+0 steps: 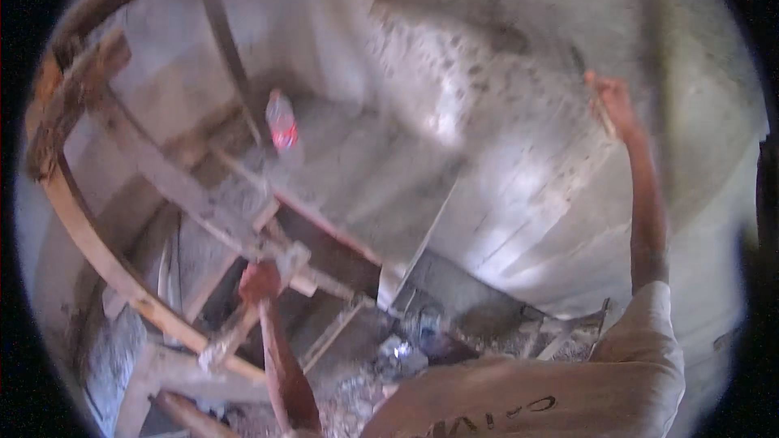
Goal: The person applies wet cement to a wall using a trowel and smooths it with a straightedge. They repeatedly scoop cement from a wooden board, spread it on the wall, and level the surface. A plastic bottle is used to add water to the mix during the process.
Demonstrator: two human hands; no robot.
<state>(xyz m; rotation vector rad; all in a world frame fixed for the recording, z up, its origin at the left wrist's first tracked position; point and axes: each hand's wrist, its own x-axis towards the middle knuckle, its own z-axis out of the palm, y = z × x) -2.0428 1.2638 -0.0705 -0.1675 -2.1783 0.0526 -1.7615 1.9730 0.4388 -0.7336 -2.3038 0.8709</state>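
Observation:
My left hand (pixel 260 282) is closed around a wooden bar of a rough timber frame (pixel 182 186), beside a joint crusted with pale material. My right hand (pixel 614 105) is raised at the far right, close to a grey plastered wall (pixel 519 105). Its fingers are wrapped round a thin, flat tool (pixel 602 118), seen nearly edge-on and blurred, so its exact kind is unclear. Dark pits and rough patches mark the wall left of that hand, and a wet sheen shows in places.
A clear plastic bottle (pixel 281 120) with a red label stands on a grey ledge (pixel 365 178). A curved timber (pixel 89 227) and a log (pixel 81 101) bound the left side. Rubble (pixel 357 393) and a clear plastic item (pixel 402 353) lie below, with wooden slats (pixel 560 341) nearby.

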